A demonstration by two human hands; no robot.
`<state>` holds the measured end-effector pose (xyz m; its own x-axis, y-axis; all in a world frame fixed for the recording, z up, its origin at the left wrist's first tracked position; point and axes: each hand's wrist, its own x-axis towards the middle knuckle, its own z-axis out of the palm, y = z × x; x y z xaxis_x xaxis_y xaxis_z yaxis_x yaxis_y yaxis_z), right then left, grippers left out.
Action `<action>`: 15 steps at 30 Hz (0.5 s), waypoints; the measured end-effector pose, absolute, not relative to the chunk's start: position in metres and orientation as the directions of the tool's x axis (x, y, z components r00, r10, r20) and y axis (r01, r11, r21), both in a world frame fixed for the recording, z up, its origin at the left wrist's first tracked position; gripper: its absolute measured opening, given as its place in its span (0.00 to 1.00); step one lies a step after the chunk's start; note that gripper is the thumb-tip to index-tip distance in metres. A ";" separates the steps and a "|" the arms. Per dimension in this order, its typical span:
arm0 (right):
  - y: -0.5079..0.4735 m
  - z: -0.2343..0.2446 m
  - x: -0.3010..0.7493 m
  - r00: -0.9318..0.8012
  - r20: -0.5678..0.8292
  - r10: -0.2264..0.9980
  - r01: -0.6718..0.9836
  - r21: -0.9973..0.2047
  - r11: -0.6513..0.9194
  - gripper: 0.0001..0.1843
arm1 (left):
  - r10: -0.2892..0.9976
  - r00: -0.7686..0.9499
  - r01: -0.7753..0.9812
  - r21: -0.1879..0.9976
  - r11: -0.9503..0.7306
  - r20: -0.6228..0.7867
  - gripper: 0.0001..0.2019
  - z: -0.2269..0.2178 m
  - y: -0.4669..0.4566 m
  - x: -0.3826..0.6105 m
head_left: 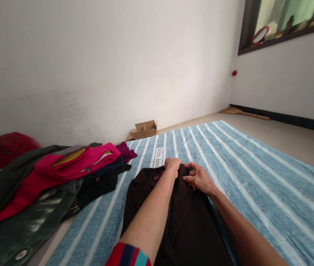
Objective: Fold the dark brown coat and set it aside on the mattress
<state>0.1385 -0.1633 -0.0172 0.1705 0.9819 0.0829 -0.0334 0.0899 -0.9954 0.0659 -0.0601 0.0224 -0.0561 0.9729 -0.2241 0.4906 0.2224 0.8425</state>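
A dark brown garment [184, 221] lies spread on a blue striped mat [256, 184] in front of me. My left hand [173, 165] is closed in a fist on the garment's far edge. Just to its right, my right hand [198, 177] pinches the same edge with bent fingers. Both forearms stretch over the cloth, and the left one shows a striped sleeve at the bottom of the view.
A heap of clothes [62, 173], pink, dark green and black, lies to the left, partly on the mat. A red cushion [2, 147] sits behind it. A small open cardboard box [145, 130] stands by the white wall. A broom [242, 112] lies along the right wall.
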 end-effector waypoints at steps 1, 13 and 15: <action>-0.163 -0.017 0.139 0.168 0.081 0.982 -0.035 -0.995 0.089 0.23 | 0.975 -0.058 0.495 0.842 0.215 -0.214 0.09 0.023 -0.060 0.066; -0.166 -0.013 0.140 0.139 0.072 0.988 -0.030 -0.997 0.077 0.23 | 0.985 0.115 0.555 0.831 0.043 -0.128 0.10 0.031 -0.088 0.053; -0.168 -0.011 0.143 0.120 0.059 0.991 -0.031 -0.998 0.063 0.21 | 0.982 0.152 0.562 0.827 0.004 -0.109 0.12 0.032 -0.099 0.046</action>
<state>0.1428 -0.1678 -0.0114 0.1202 0.9910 0.0586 -0.0309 0.0627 -0.9976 0.0455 -0.0985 0.0316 0.1523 0.9824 -0.1086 0.5624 0.0042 0.8268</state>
